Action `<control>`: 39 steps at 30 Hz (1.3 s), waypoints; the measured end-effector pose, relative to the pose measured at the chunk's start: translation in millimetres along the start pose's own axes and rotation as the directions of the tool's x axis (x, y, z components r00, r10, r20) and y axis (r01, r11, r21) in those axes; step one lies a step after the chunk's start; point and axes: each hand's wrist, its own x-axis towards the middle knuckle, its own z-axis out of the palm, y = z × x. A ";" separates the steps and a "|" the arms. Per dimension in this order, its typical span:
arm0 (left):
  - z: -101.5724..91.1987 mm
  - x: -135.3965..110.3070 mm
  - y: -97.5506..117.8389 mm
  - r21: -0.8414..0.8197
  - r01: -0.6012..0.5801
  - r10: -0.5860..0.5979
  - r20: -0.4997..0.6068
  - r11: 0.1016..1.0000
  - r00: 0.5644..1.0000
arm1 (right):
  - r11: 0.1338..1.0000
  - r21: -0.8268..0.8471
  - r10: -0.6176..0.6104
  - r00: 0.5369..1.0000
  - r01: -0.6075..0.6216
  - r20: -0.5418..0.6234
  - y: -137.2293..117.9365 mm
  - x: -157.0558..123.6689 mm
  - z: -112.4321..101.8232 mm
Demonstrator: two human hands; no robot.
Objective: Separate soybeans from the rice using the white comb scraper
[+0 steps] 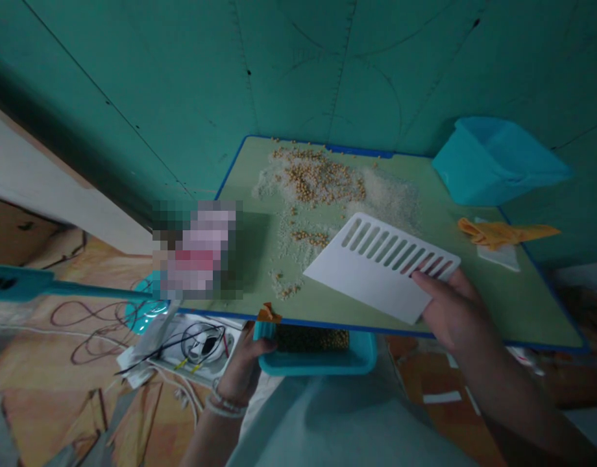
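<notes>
My right hand [454,308] grips a white slotted plastic scraper [366,279] by its right end, just above the table. The scraper's slots lie along its far side. Below the table's front edge, my left hand [247,363] holds a turquoise plastic tray [318,370] by its left end. Small greenish and yellow beans or grains fill part of the tray. On the pale green tabletop [503,311] lie scattered yellow beans [303,178], thickest toward the back, mixed with a spread of white rice-like grains [390,194]. A few stray beans reach toward the front edge.
A turquoise bag-like container [498,162] stands at the back right. Before it lie an orange cloth [503,232] and a white piece. A blurred pinkish item [201,253] is at the left edge. Below left, a white box [206,344] holds cables; a green wall stands behind.
</notes>
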 end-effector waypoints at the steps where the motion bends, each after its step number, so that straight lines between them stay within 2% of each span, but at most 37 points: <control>1: -0.7 -0.7 0.7 0.019 -0.010 0.009 0.007 1.000 1.000 | 1.000 0.002 -0.003 1.000 0.003 0.030 -1.4 2.3 4.5; 8: -10.0 -2.4 0.3 0.078 -0.059 0.052 0.084 0.995 0.995 | 0.998 -0.054 0.041 0.971 -0.029 0.234 -1.8 25.2 27.2; 13: -12.0 -1.7 0.4 0.045 -0.060 0.058 0.038 0.997 0.998 | 0.998 -0.060 0.024 0.947 -0.005 0.319 -6.4 42.2 38.5; 19: -5.6 -3.6 4.8 -0.034 -0.072 0.072 0.009 0.997 0.997 | 0.996 -0.063 0.075 0.934 -0.057 0.350 -4.3 45.1 40.6; 24: -4.9 -3.8 5.4 -0.055 -0.084 0.084 0.000 0.995 0.996 | 0.995 -0.060 0.097 0.942 -0.082 0.321 -5.2 41.0 40.2; 29: -9.9 0.5 3.1 -0.018 -0.041 0.042 0.031 0.999 0.999 | 0.996 -0.067 0.068 0.951 -0.050 0.302 -6.9 44.0 42.5; 34: -13.9 1.1 1.1 -0.014 -0.025 0.025 0.006 1.000 1.000 | 0.991 -0.134 0.049 0.927 0.002 0.371 -3.9 47.3 42.7; 39: -14.5 0.2 1.1 -0.034 -0.030 0.030 0.012 0.999 0.999 | 0.984 -0.176 0.074 0.916 -0.004 0.393 -2.0 43.5 39.5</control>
